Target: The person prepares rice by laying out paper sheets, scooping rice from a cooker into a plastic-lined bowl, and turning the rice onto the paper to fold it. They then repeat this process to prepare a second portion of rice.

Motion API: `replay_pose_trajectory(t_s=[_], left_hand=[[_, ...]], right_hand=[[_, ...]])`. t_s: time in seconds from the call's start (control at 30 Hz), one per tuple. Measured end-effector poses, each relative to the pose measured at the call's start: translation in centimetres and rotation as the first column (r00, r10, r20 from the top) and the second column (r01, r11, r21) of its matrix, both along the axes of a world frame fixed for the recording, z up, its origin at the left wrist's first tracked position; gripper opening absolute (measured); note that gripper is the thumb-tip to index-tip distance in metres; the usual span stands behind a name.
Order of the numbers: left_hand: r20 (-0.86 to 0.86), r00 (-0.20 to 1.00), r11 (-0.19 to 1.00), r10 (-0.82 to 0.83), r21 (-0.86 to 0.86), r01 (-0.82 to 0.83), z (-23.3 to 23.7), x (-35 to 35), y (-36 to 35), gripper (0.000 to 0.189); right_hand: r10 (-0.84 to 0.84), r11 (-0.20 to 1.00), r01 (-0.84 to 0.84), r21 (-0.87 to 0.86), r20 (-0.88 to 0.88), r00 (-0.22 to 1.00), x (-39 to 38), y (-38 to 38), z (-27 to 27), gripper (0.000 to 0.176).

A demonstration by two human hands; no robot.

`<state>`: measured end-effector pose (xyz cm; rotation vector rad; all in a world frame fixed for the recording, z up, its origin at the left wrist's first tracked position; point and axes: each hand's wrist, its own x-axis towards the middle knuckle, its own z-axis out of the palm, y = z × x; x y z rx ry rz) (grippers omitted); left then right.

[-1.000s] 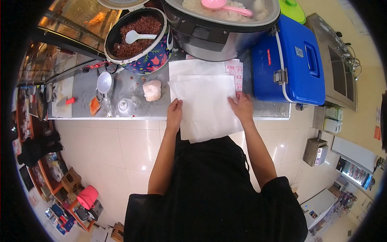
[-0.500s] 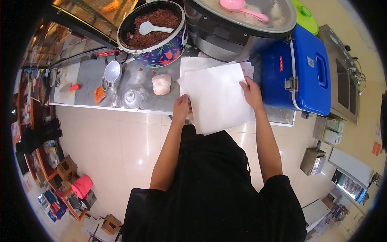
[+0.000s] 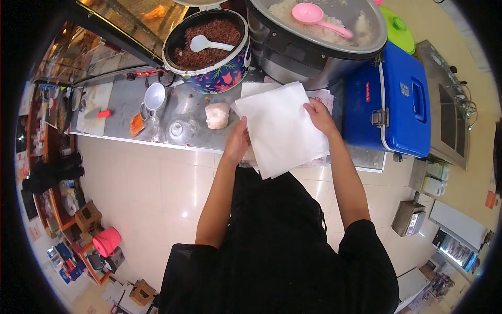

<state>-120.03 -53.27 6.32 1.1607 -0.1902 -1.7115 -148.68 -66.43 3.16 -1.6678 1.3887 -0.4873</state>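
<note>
A small stack of white paper sheets (image 3: pixel 285 133) is held at a tilt over the counter's front edge. My left hand (image 3: pixel 238 141) is closed on the left edge of the stack, its fingertips partly hidden by the paper. At the upper right edge, my right hand (image 3: pixel 321 117) pinches the sheets, thumb on top and fingers underneath. Printed paper (image 3: pixel 325 99) shows beneath and behind the stack. Left of the sheets, a pale wrapped lump (image 3: pixel 217 115) sits on the counter.
Behind stand a floral pot of dark red rice (image 3: pixel 217 81) with a white spoon (image 3: pixel 209 44) and a large cooker (image 3: pixel 293 55) with a pink spoon (image 3: pixel 319 20). A blue cooler box (image 3: pixel 387 99) is at right. Leftward lie a strainer (image 3: pixel 155 96), clear plastic (image 3: pixel 180 131) and a knife (image 3: pixel 98 113).
The sheets have shifted and turned slightly, with both hands still on them. My left hand has opened out somewhat along the edge. My right hand has moved a little left.
</note>
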Motion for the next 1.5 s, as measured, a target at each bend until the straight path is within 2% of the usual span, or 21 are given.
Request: replay_pose_trajectory(t_s=[0.07, 0.17, 0.27, 0.37, 0.47, 0.53, 0.57, 0.6, 0.7, 0.77, 0.8, 0.9, 0.97, 1.03, 1.13, 1.17, 1.23, 1.3, 1.4, 1.47, 1.5], left_hand=[[-0.002, 1.000, 0.998, 0.030, -0.059, -0.030, -0.5, -1.4, 0.1, 0.048], [0.292, 0.954, 0.997, -0.073, 0.041, 0.064, -1.2, -3.4, 1.0, 0.045], [0.266, 0.962, 0.998, -0.059, -0.006, 0.062, 0.4, -2.3, 2.7, 0.036], [0.295, 0.955, 0.999, -0.007, -0.030, 0.017, 4.8, 0.8, 5.7, 0.033], [0.326, 0.943, 0.998, 0.069, -0.031, -0.062, 9.3, 4.9, 9.1, 0.032], [0.394, 0.896, 0.970, 0.206, 0.037, -0.240, 12.0, 6.5, 10.8, 0.038], [0.374, 0.899, 0.970, 0.229, -0.008, -0.244, 12.8, 7.5, 11.6, 0.042], [0.405, 0.880, 0.964, 0.250, -0.015, -0.267, 13.4, 8.3, 11.9, 0.045], [0.410, 0.856, 0.947, 0.314, -0.079, -0.310, 13.5, 9.4, 12.6, 0.052], [0.389, 0.858, 0.942, 0.334, -0.106, -0.319, 12.6, 9.7, 13.1, 0.055], [0.382, 0.862, 0.943, 0.332, -0.104, -0.317, 12.2, 9.6, 13.4, 0.056], [0.341, 0.864, 0.928, 0.372, -0.136, -0.346, 12.0, 9.1, 14.5, 0.054], [0.233, 0.888, 0.912, 0.396, -0.212, -0.351, 11.8, 9.2, 15.4, 0.054], [0.052, 0.927, 0.881, 0.371, -0.335, -0.334, 10.2, 10.4, 16.3, 0.056], [-0.074, 0.970, 0.834, 0.230, -0.499, -0.235, 4.9, 13.0, 16.6, 0.053], [-0.072, 0.971, 0.837, 0.229, -0.495, -0.234, 4.9, 12.6, 15.7, 0.051], [-0.069, 0.975, 0.847, 0.213, -0.485, -0.219, 4.9, 10.1, 12.5, 0.046], [-0.139, 0.978, 0.961, 0.156, -0.208, -0.182, 6.9, 6.7, 7.8, 0.044], [0.157, 0.982, 0.992, -0.103, -0.052, 0.113, 3.3, 3.9, 2.8, 0.045], [0.305, 0.914, 0.963, -0.268, 0.047, 0.267, 0.8, 2.1, 0.0, 0.041], [0.397, 0.860, 0.939, -0.321, 0.018, 0.342, -0.8, 1.7, -0.8, 0.038]], right_hand=[[-0.065, 0.997, 0.063, -0.050, -0.039, 0.997, 0.6, 0.2, -0.1, 0.034], [-0.141, 0.990, 0.138, -0.032, -0.115, 0.983, 1.2, 1.1, 1.4, 0.032], [-0.267, 0.938, 0.285, -0.197, 0.113, 0.957, 0.0, 3.9, 0.3, 0.030], [-0.429, 0.901, 0.422, -0.098, -0.069, 0.901, -1.8, 8.2, 2.9, 0.032], [-0.386, 0.917, 0.394, 0.061, -0.110, 0.916, -2.5, 12.2, 2.3, 0.044], [-0.331, 0.942, 0.330, -0.051, -0.271, 0.904, -1.3, 13.1, 2.2, 0.052], [-0.306, 0.952, 0.288, -0.104, -0.349, 0.886, -0.3, 13.3, 2.2, 0.056], [-0.267, 0.956, 0.293, -0.008, -0.436, 0.860, 0.7, 12.3, 3.9, 0.060], [-0.326, 0.942, 0.317, -0.107, -0.510, 0.796, 2.3, 11.3, 3.6, 0.057], [-0.240, 0.956, 0.294, 0.022, -0.520, 0.820, 2.4, 10.1, 2.6, 0.058], [-0.194, 0.956, 0.279, 0.088, -0.521, 0.831, 2.5, 10.0, 2.5, 0.059], [-0.260, 0.964, 0.263, -0.034, -0.314, 0.913, 2.9, 10.6, 2.6, 0.056], [-0.237, 0.969, 0.243, 0.053, -0.098, 0.967, 3.2, 11.4, 6.5, 0.052], [-0.264, 0.962, 0.256, 0.099, 0.077, 0.962, 2.9, 13.0, 9.2, 0.047], [-0.328, 0.945, 0.315, 0.091, 0.227, 0.917, -0.5, 15.7, 11.6, 0.044], [-0.335, 0.942, 0.327, 0.074, 0.253, 0.907, -2.3, 16.8, 12.6, 0.045], [-0.358, 0.933, 0.359, -0.005, 0.076, 0.931, -6.1, 19.2, 15.7, 0.046], [-0.408, 0.913, 0.408, 0.010, 0.065, 0.911, -10.8, 22.0, 17.1, 0.045], [-0.440, 0.893, 0.449, 0.040, -0.144, 0.887, -15.1, 25.1, 20.5, 0.042], [-0.451, 0.849, 0.502, 0.165, -0.267, 0.852, -15.9, 26.2, 22.8, 0.040], [-0.455, 0.844, 0.518, 0.140, -0.328, 0.828, -16.0, 27.0, 23.1, 0.040]])
